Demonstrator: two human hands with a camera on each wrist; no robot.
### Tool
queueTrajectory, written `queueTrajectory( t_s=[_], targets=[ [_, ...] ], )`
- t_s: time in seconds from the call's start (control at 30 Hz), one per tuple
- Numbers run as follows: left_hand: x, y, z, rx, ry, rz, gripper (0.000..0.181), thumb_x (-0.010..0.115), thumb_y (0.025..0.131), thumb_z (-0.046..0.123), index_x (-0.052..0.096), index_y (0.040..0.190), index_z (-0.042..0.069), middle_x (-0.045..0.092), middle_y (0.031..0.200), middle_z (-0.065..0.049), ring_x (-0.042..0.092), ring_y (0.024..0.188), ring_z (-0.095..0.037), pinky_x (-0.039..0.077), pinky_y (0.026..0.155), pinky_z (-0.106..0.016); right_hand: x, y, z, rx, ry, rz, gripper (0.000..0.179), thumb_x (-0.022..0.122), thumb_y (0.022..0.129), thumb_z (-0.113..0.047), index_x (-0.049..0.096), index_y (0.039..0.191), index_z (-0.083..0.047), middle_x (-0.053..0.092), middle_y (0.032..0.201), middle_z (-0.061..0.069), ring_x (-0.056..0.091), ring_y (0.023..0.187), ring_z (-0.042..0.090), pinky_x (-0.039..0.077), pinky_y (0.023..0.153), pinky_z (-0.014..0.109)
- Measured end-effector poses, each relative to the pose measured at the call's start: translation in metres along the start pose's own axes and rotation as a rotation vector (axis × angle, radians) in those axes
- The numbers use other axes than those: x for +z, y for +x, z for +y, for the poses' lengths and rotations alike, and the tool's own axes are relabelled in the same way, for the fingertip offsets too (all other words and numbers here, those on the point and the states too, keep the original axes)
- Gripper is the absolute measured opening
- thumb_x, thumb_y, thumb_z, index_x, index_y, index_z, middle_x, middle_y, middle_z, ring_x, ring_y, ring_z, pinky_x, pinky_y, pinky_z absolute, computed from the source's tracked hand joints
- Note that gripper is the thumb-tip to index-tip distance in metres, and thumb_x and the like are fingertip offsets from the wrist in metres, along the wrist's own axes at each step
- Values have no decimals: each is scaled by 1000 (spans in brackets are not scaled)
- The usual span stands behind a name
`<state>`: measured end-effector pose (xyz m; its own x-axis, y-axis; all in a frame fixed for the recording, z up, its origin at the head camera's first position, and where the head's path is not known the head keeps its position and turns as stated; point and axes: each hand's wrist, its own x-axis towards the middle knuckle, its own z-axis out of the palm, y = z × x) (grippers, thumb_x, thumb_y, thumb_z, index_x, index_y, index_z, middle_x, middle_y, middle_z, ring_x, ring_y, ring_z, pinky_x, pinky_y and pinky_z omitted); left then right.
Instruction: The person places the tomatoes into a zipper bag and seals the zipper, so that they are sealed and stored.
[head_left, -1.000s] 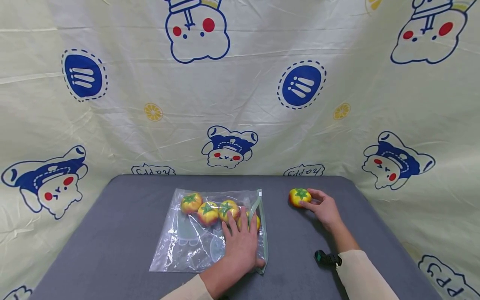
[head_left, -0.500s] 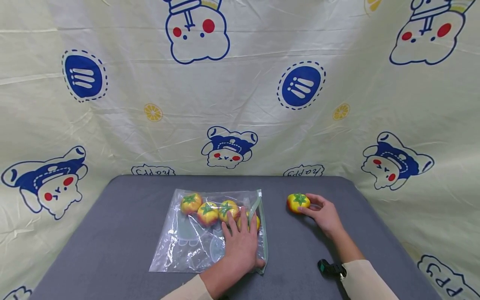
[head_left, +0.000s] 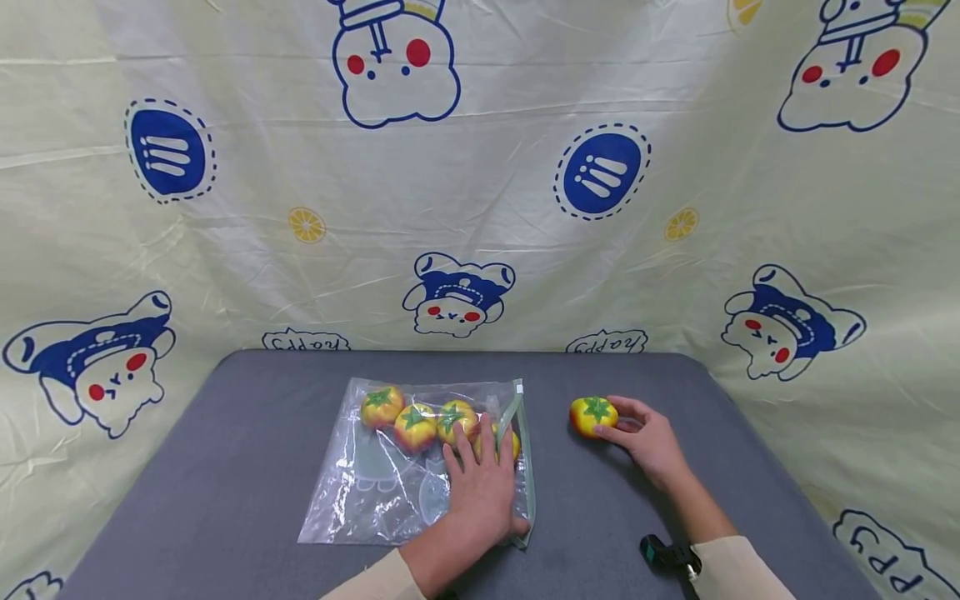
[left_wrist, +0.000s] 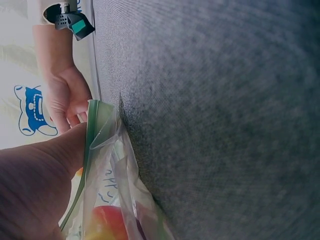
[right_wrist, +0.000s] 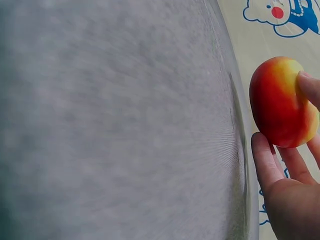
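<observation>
My right hand pinches a tomato-like fruit, yellow and red with a green star-shaped top, between thumb and fingers. In the right wrist view the fruit shows its red-orange side, with the thumb above and fingertips below. To the left, a clear plastic zip bag lies flat with several similar fruits inside, near its far side. My left hand rests on the bag's right part with fingers straight and spread, partly covering the rightmost fruits. Its thumb lies at the green-edged bag mouth.
A grey cloth-covered table lies under everything. Behind and beside it hangs a pale printed curtain. A small black device is worn on the right wrist.
My right hand has drawn the fruit slightly nearer to me and a little to the left. The left hand and the bag have stayed in place.
</observation>
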<state>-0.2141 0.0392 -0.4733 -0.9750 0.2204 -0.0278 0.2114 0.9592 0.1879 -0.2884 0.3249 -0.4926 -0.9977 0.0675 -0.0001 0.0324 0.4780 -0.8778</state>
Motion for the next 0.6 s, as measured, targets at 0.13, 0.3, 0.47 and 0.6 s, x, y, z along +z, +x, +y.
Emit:
queueTrajectory(
  t_s=[0.13,0.3,0.47,0.6],
  targets=[
    [0,0,0,-2,-1,-3,129,93,57,65,30,161,21,13,172,-17,12,153,-57,21,119,-72,1,-6,-2,-1,33,-9,73,84,86,-37,53,146,-8,55,145,19,61,128,35,51,87,11],
    [0,0,0,-3,-6,-12,129,92,57,65,29,161,22,12,172,-16,11,153,-57,20,119,-72,4,-12,-4,-4,78,-22,71,84,86,-31,53,145,-7,55,144,19,63,126,32,53,87,13],
    [0,0,0,0,-2,-5,129,92,57,65,30,161,22,13,172,-16,12,153,-57,21,119,-72,7,-18,-6,-4,96,-35,71,85,86,-29,54,145,-7,54,143,19,64,124,29,54,89,16],
    [-1,0,0,-3,-14,-17,128,92,58,64,29,161,22,12,172,-16,11,153,-57,20,119,-72,10,-23,-9,-11,107,-45,69,85,85,-26,54,144,-6,54,142,19,64,122,27,55,88,17]
  ],
)
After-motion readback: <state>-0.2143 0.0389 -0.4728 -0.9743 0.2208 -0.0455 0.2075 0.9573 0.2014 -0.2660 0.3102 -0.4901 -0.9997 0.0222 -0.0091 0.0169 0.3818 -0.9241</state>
